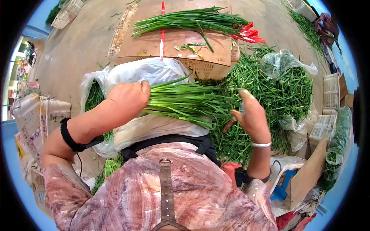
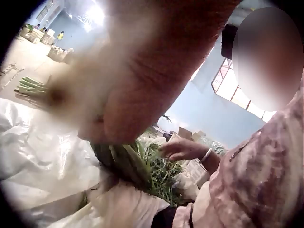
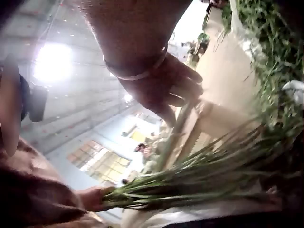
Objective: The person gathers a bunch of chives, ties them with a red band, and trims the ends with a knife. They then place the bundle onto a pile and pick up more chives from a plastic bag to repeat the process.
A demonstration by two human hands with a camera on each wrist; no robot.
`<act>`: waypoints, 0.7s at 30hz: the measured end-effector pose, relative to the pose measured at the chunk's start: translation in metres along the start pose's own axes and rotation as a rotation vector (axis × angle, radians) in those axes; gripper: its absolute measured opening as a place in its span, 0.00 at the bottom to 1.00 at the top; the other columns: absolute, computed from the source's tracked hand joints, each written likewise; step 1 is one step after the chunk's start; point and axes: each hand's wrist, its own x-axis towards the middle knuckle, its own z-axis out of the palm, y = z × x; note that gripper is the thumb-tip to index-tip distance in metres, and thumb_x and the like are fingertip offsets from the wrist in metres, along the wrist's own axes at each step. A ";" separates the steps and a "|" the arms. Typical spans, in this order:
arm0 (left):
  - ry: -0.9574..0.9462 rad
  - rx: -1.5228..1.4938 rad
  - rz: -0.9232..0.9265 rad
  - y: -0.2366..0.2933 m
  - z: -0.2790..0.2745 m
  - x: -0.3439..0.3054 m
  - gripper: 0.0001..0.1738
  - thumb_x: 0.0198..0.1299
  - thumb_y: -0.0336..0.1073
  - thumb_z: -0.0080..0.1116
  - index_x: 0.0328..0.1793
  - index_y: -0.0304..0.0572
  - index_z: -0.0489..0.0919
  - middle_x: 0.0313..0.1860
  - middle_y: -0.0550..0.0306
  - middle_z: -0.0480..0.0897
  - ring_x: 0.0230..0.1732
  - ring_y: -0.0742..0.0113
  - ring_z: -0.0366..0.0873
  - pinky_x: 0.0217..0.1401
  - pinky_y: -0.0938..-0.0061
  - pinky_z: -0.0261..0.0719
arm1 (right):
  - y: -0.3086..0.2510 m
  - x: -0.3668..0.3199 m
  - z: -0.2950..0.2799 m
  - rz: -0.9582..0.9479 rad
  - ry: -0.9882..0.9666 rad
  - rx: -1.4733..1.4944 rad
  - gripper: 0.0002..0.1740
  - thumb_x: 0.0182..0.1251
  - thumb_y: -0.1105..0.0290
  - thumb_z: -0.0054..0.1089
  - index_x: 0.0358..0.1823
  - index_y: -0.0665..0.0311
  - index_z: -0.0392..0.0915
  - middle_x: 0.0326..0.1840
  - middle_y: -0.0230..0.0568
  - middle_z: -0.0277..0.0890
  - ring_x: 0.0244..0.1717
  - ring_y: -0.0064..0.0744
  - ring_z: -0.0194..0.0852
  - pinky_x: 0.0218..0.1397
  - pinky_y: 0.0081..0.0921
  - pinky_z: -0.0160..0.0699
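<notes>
A bundle of long, flat green leaves like garlic chives (image 1: 181,101) lies across the person's lap, over white plastic. The left hand (image 1: 129,98) grips its left end, fingers curled round the stems. In the left wrist view that hand fills the top middle and hides part of the bundle. At the loose right end, the right hand (image 1: 252,115) is held up with its thumb and fingers spread apart. The right wrist view shows this hand (image 3: 164,90) over the leaves (image 3: 190,187), fingers loosely bent and nothing gripped between them.
In front stands a cardboard-topped crate (image 1: 142,48) bearing another green bundle (image 1: 189,23) and red ribbon (image 1: 250,34). A large heap of loose green leaves (image 1: 266,84) rises at the right. White plastic (image 1: 154,71) covers the lap's front. Crates (image 1: 54,109) stand at the left.
</notes>
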 end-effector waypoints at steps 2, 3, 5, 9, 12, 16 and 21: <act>0.018 0.040 0.006 0.002 -0.004 0.001 0.22 0.46 0.29 0.54 0.50 0.27 0.70 0.26 0.53 0.78 0.25 0.61 0.79 0.27 0.69 0.76 | -0.050 0.022 -0.002 -0.159 0.034 0.248 0.41 0.43 0.70 0.71 0.60 0.71 0.62 0.59 0.57 0.65 0.61 0.51 0.64 0.63 0.36 0.65; 0.021 0.065 0.016 0.003 -0.005 0.002 0.23 0.47 0.30 0.54 0.51 0.27 0.71 0.26 0.54 0.78 0.25 0.61 0.79 0.26 0.69 0.76 | -0.071 0.030 0.005 -0.292 0.082 0.345 0.42 0.43 0.71 0.71 0.62 0.70 0.61 0.61 0.58 0.64 0.62 0.52 0.63 0.65 0.36 0.62; 0.015 0.095 0.022 0.006 -0.007 0.001 0.23 0.47 0.30 0.53 0.51 0.27 0.71 0.26 0.54 0.78 0.25 0.62 0.79 0.26 0.69 0.76 | -0.098 0.044 0.018 -0.437 0.064 0.502 0.42 0.44 0.69 0.70 0.62 0.69 0.60 0.58 0.60 0.65 0.58 0.54 0.65 0.62 0.37 0.65; 0.027 0.060 -0.021 0.007 -0.007 0.000 0.21 0.48 0.31 0.54 0.49 0.28 0.72 0.26 0.53 0.78 0.26 0.61 0.80 0.27 0.68 0.76 | -0.104 0.055 0.034 -0.319 0.057 0.516 0.41 0.45 0.69 0.69 0.63 0.69 0.60 0.60 0.60 0.63 0.60 0.55 0.63 0.62 0.38 0.65; -0.016 -0.041 -0.038 0.002 -0.007 0.002 0.18 0.47 0.31 0.56 0.45 0.29 0.73 0.25 0.53 0.79 0.27 0.60 0.81 0.28 0.67 0.77 | -0.122 0.046 0.028 -0.398 0.189 0.493 0.45 0.43 0.69 0.71 0.64 0.71 0.58 0.62 0.60 0.61 0.62 0.56 0.60 0.64 0.39 0.63; -0.409 -0.331 -0.039 -0.011 -0.038 0.021 0.20 0.45 0.29 0.59 0.47 0.30 0.73 0.37 0.49 0.81 0.34 0.48 0.81 0.36 0.60 0.78 | -0.165 0.050 0.025 -0.520 0.202 0.487 0.56 0.33 0.68 0.73 0.66 0.79 0.51 0.66 0.67 0.52 0.67 0.61 0.53 0.70 0.42 0.54; 0.154 -0.954 0.661 -0.036 0.011 0.019 0.14 0.48 0.27 0.58 0.43 0.32 0.76 0.28 0.49 0.80 0.27 0.62 0.78 0.32 0.67 0.78 | -0.182 0.053 0.025 -0.562 0.329 0.516 0.54 0.34 0.70 0.73 0.66 0.78 0.53 0.66 0.66 0.53 0.67 0.60 0.53 0.70 0.42 0.54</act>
